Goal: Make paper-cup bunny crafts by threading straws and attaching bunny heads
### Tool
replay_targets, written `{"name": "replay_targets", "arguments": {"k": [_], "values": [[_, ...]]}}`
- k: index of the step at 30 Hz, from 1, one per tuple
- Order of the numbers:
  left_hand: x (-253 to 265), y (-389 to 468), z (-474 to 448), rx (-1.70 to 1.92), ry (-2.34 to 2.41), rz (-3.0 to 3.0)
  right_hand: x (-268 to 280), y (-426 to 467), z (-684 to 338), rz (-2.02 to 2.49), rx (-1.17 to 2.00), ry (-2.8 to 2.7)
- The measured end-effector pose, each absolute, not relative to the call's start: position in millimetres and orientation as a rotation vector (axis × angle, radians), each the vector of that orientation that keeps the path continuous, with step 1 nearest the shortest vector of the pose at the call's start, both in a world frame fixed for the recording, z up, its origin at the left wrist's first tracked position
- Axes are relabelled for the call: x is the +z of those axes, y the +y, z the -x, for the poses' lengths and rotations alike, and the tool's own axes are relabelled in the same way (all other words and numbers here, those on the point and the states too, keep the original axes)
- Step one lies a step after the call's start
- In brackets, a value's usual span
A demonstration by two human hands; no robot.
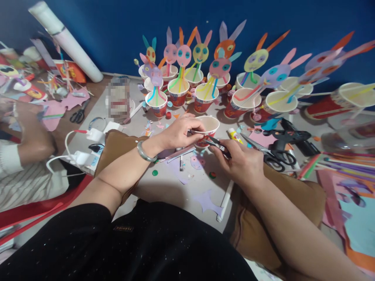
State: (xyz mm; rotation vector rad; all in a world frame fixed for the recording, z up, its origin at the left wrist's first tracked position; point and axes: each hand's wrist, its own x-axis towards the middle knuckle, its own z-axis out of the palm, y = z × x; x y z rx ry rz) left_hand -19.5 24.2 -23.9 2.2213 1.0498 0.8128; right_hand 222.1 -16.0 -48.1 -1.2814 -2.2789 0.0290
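A red and white paper cup [211,125] stands upright on the table in front of me. My left hand [185,130] is closed on the cup's left side, thumb in front and fingers at the rim. In my right hand [242,159] is what looks like a small pair of dark scissors [220,146]; the fingers hide most of its handles. Its pointed tips are at the cup's front wall, close to my left thumb; whether they pierce it I cannot tell. A pink paper disc [197,162] and a bundle of pale straws or strips [178,154] lie below the cup.
Behind stand several cups with paper rabbit heads [184,55]. At right lie larger black scissors [274,158], a glue gun [293,134] and a glue stick [234,135]. Brown cushions [295,191] flank me. A power strip [89,160] and another person's arm [32,132] are at left.
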Motion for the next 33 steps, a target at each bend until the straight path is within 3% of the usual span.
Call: {"name": "replay_targets", "arguments": {"k": [33], "values": [[-28.3, 23.2, 21.6, 0.801, 0.892, -1.989, -40.1, -15.9, -224.8, 1.264, 0.145, -2.271]]}}
